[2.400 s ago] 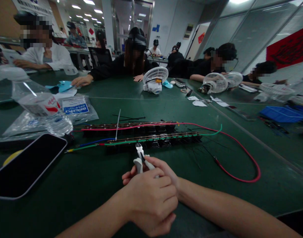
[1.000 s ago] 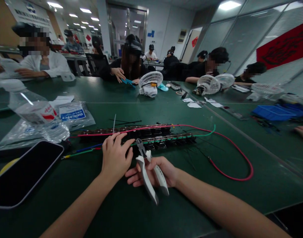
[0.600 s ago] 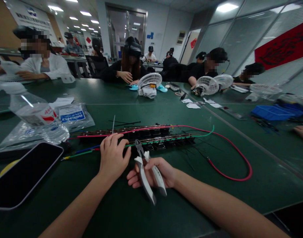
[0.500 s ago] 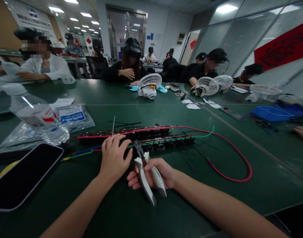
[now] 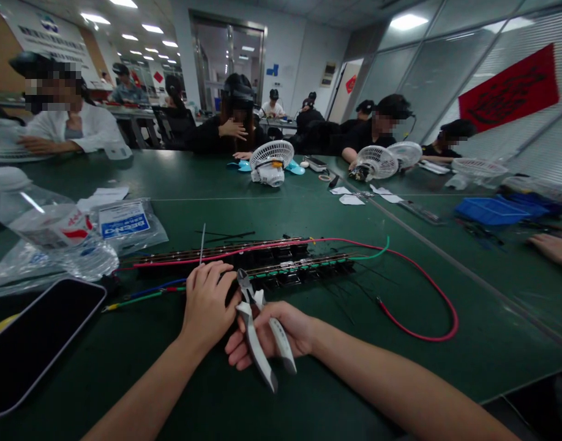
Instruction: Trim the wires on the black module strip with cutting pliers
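Note:
Two long black terminal strips lie side by side on the green table, with a red cable and a green wire along them. My left hand rests over the left part of the nearer strip, fingers bent; whether it grips anything there is hidden. A thin pale strip stands up just beyond its fingertips. In my right hand are white and grey cutting pliers, handles apart, their jaws beside my left fingers. Blue and green wires come out left of my left hand.
At the left are a phone, a plastic bottle and a clear bag. Fans and blue trays stand farther back. Several people sit around; a person's hand rests at the right edge.
The whole view has shifted a little, so the table things appear farther left and slightly lower. My left hand's fingers look more closely bunched. The pliers remain in my right hand.

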`<state>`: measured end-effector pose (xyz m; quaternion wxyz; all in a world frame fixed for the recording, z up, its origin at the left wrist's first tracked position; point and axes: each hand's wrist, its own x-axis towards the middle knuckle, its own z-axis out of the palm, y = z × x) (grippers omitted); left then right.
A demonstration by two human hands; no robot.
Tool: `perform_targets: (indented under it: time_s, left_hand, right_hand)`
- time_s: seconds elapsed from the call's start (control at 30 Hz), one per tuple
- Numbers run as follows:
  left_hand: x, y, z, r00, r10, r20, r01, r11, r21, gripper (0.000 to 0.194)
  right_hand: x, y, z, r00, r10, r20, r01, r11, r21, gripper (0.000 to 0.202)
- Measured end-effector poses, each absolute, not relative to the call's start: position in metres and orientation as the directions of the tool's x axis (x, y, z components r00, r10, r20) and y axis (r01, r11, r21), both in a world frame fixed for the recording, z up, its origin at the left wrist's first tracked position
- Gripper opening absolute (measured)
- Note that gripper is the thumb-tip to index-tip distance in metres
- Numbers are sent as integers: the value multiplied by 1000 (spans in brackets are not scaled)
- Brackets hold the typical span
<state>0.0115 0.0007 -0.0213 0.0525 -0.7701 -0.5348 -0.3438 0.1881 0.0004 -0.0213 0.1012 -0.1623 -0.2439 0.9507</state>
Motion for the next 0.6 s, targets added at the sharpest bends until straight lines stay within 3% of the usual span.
perform_targets:
  time_s: [0.27, 0.6]
  left_hand:
    - [23, -13, -22, 188, 779, 598, 845, -439, 306, 24]
    - [23, -16, -26, 173, 769, 616, 841, -441, 315, 23]
  right_hand:
    - [202, -17, -21, -876, 406, -260, -239, -834, -497, 27]
    - [202, -20, -25, -874, 408, -264, -225, -821, -524, 25]
